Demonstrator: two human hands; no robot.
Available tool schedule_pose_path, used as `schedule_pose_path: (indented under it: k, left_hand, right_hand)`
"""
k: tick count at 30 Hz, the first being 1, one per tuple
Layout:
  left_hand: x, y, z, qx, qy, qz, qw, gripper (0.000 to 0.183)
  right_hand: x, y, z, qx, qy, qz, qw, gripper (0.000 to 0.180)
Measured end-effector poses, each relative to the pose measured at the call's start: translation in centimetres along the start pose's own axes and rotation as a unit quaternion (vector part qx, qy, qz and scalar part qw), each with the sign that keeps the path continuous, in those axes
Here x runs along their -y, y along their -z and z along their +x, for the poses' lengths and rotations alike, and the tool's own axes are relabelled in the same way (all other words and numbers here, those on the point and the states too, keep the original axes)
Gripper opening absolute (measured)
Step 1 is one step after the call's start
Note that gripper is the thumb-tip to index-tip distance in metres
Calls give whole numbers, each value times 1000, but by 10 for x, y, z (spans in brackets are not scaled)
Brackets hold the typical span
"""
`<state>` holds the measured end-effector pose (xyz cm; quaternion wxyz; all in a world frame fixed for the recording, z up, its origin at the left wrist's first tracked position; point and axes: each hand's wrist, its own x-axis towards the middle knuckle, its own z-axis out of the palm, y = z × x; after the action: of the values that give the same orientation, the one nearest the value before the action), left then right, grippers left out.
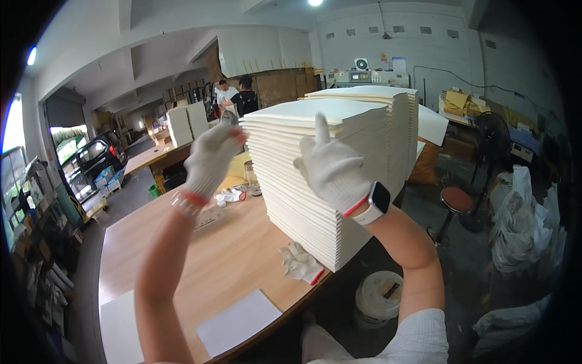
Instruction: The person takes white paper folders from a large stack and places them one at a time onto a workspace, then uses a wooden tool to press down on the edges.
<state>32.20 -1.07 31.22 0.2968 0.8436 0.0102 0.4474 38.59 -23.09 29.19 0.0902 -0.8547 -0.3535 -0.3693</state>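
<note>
A tall stack of white sheets (300, 191), layered in many thick bundles, stands on the wooden table (182, 282). My right hand (334, 168), in a white knit glove, is raised at the stack's near face. Its index finger points up across the top sheet's edge and the other fingers are spread, with nothing held. My left hand (211, 157), also gloved, is beside the stack's upper left corner with fingers bent. Whether those fingertips touch or grip the paper is unclear. A spare glove with a red cuff (300, 264) lies at the stack's foot.
Another paper stack (402, 123) rises behind the first. A sheet of paper (238, 323) lies near the table's front edge. A lidded bucket (379, 295) sits on the floor below; a stool (456, 200) and standing fan (493, 136) are at right. Two people (236, 95) stand farther back.
</note>
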Motion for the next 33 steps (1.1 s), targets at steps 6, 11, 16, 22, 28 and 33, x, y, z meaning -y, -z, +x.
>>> schedule_pose_path:
  k: [6, 11, 16, 22, 28, 33]
  left_hand:
    - [-58, -95, 78, 193, -17, 73, 978, 42]
    - [-53, -103, 99, 245, -194, 304, 900, 48]
    - [-74, -110, 94, 192, -250, 459, 831, 47]
    - [-59, -122, 101, 91, -128, 428, 890, 52]
    - [-64, -115, 121, 184, -3, 291, 939, 44]
    - [-58, -117, 125, 200, 64, 105, 972, 47]
  right_hand:
    - [-23, -30, -6, -18, 38, -1, 999, 33]
    - [-26, -37, -9, -57, 72, 29, 995, 26]
    - [-39, -33, -13, -69, 91, 73, 991, 25]
    - [-38, -33, -11, -62, 86, 83, 991, 24]
    - [-38, -32, -9, -67, 75, 90, 991, 26]
    - [-37, -34, -8, -77, 74, 134, 985, 27]
